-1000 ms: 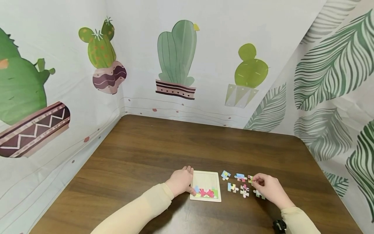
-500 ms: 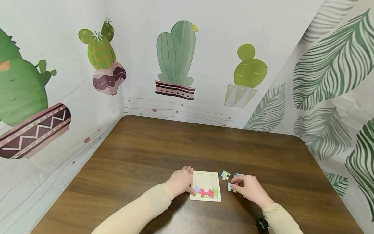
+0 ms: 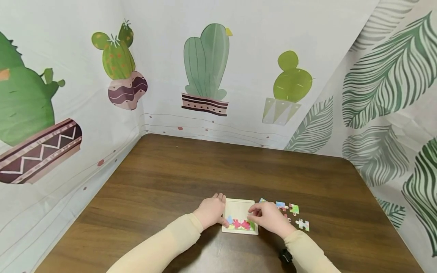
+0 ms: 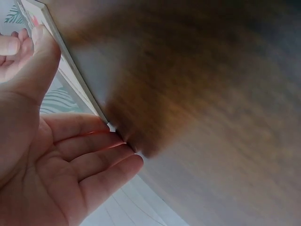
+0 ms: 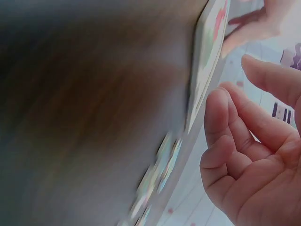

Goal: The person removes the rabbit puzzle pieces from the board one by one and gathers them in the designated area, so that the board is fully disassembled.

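A shallow wooden puzzle tray (image 3: 239,201) lies on the table, with colored pieces (image 3: 241,224) along its near side and bare wood beyond. My left hand (image 3: 211,212) steadies the tray's left edge, its thumb over the near corner. In the left wrist view, the fingers (image 4: 101,150) are extended beside the tray. My right hand (image 3: 268,217) hovers over the tray's right edge. Its fingers (image 5: 221,110) are loosely bent in the right wrist view, the thumb stands apart, and no piece shows between them. Loose jigsaw pieces (image 3: 302,224) lie right of the tray, some hidden behind the right hand.
The brown wooden table (image 3: 191,167) reaches back to a white cloth wall printed with cacti (image 3: 206,64) and leaves. A black band (image 3: 285,256) is at the right wrist, by the cream sleeve (image 3: 307,250).
From the far loose pieces, my right hand has moved left, past the nearer ones, to the tray's right edge. The left hand and the tray have stayed in place.
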